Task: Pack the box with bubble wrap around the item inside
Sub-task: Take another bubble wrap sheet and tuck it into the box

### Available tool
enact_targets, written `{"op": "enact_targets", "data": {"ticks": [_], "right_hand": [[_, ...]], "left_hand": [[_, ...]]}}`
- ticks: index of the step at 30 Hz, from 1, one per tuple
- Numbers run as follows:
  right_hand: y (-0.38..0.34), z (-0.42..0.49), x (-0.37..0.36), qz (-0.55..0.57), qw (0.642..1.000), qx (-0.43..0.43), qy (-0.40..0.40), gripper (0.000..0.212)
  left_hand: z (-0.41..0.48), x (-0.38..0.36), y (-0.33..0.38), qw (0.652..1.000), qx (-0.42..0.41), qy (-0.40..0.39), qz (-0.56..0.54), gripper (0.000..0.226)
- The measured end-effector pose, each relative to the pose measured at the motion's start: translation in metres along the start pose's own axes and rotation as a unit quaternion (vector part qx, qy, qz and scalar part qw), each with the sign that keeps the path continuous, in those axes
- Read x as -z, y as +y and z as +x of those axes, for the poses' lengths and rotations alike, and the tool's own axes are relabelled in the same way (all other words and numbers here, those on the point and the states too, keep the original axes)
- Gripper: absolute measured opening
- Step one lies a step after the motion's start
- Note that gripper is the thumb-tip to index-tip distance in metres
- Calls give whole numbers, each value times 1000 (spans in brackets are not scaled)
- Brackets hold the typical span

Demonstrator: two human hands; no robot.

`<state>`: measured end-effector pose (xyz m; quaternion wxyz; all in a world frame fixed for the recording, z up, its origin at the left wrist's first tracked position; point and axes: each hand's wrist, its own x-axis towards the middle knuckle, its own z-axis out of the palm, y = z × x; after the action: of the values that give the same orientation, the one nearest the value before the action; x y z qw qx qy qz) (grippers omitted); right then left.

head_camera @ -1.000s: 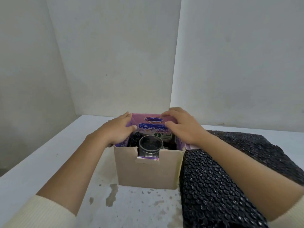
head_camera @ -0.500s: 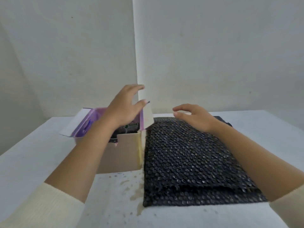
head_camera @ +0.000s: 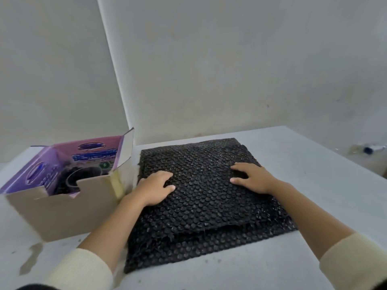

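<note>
Plain grey-white walls [head_camera: 230,70] meeting in a corner, pale stained tabletop [head_camera: 314,168], soft even light

White table [head_camera: 314,164], stained; sm. object [head_camera: 369,149] far right.

A bare, unfurnished room corner, more a plain work or packing spot than a home. Blank grey-white walls [head_camera: 230,70] fill the upper frame, meeting behind a stained white counter [head_camera: 303,164].

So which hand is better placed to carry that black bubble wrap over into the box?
Probably the left hand: it rests on the bubble wrap at the edge nearest the open box. The right hand lies flat farther from the box.
</note>
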<state>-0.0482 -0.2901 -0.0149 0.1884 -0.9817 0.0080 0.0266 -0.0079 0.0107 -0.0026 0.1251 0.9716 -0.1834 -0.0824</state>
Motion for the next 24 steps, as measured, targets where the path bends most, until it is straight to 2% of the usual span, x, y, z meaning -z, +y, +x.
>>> {"op": "enact_targets", "data": {"ticks": [7,10,13,16,20,22,24], "right_hand": [[6,4,-7,56,990,30,128,9],[5,5,-3,50,988,49,141,7],[-2,4,12,95,982,61,149,19],[-10,2,31,106,978,62,168,12],[-12,8,42,109,976,78,174,14],[-12,12,40,109,978,75,162,11],[-10,17,32,95,980,68,161,12]], "left_hand": [[0,1,-5,989,-41,125,-61,11],[-1,13,-3,980,-42,152,-121,13],[-2,30,0,973,-39,185,-135,16],[1,37,1,958,-43,216,-184,17],[6,33,1,937,-28,237,-257,17],[7,31,2,937,-21,238,-255,21],[9,26,1,953,-14,229,-198,20]]}}
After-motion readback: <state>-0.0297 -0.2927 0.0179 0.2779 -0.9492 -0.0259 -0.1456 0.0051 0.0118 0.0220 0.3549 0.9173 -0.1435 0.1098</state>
